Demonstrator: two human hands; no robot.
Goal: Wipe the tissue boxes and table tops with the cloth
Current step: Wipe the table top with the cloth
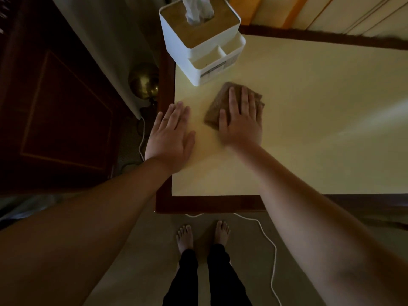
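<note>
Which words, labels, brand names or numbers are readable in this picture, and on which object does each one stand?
No text can be read.
Label on the front of the white tissue box, a grey strip: too small and blurred to read.
Brown cloth, table top: no print visible.

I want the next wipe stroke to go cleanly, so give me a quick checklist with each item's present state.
1. Cloth flat on the table top: ok.
2. Right hand pressing the cloth with straight fingers: ok.
3. Left hand flat near the left edge, off the cloth: ok.
4. Tissue box apart from the cloth: ok, but close.
5. Table right of the cloth bare: ok.
6. Cloth damp: cannot tell.
</note>
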